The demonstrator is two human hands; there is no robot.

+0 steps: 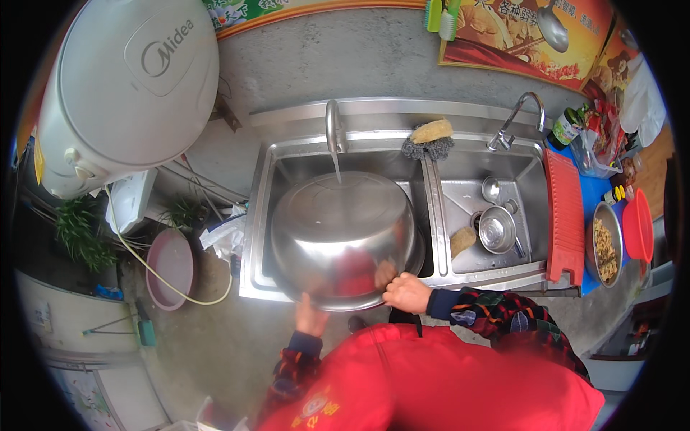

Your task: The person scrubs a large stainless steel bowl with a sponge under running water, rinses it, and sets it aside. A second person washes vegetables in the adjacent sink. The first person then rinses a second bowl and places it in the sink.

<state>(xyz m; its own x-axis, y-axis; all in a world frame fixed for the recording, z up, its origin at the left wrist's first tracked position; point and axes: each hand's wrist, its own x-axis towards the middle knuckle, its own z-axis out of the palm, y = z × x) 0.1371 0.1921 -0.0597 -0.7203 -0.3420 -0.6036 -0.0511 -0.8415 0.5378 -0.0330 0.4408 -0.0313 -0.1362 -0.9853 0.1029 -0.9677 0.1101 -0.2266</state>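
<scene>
A large stainless steel basin (323,215) lies bottom up over the left bowl of a double sink (261,215). Water runs from the left faucet (332,126) onto its upturned base. My left hand (311,317) grips the near rim, its fingers partly hidden by the metal. Farther right along the same rim, my right hand (408,293) is closed around the edge. Part of another metal vessel (418,256) shows beneath the basin's right side.
The right bowl holds a small metal pan (497,230), metal cups and a sponge (462,241). A scouring pad with a sponge (431,132) rests on the divider. Right of the sink are a red plastic board (564,215) and a food bowl (605,245). A water heater (140,86) hangs upper left.
</scene>
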